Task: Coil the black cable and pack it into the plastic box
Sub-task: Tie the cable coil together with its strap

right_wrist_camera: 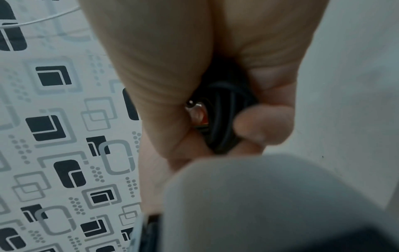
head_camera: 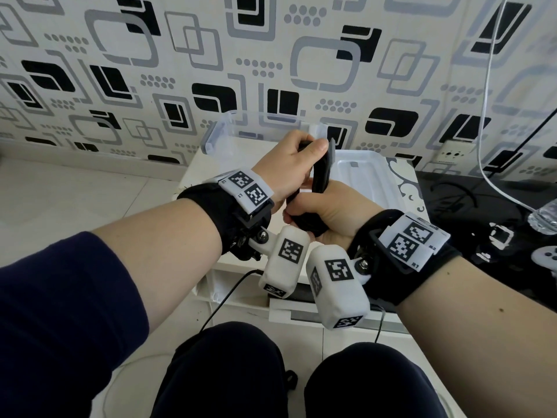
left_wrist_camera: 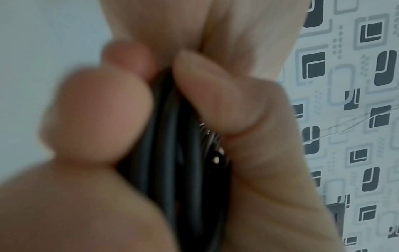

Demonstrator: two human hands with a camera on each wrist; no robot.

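Observation:
The black cable (head_camera: pixel 321 173) is wound into a tight upright bundle held between both hands above the white table (head_camera: pixel 196 167). My left hand (head_camera: pixel 301 152) grips the top of the bundle with curled fingers. My right hand (head_camera: pixel 304 218) grips its lower end from below. In the left wrist view the cable strands (left_wrist_camera: pixel 172 153) run between pinching fingers. The right wrist view shows the coil (right_wrist_camera: pixel 224 119) and a metal plug tip (right_wrist_camera: pixel 191 103) inside the fist. The clear plastic box (head_camera: pixel 223 131) stands open just behind the hands, by the wall.
The box's clear lid (head_camera: pixel 367 173) lies flat to the right of the hands. A white cord (head_camera: pixel 485 116) hangs down the wall at the right. On the dark surface at the right are a bottle (head_camera: pixel 542 218) and a game controller (head_camera: pixel 545 257). Thin black wires (head_camera: pixel 229 294) hang below the wrists.

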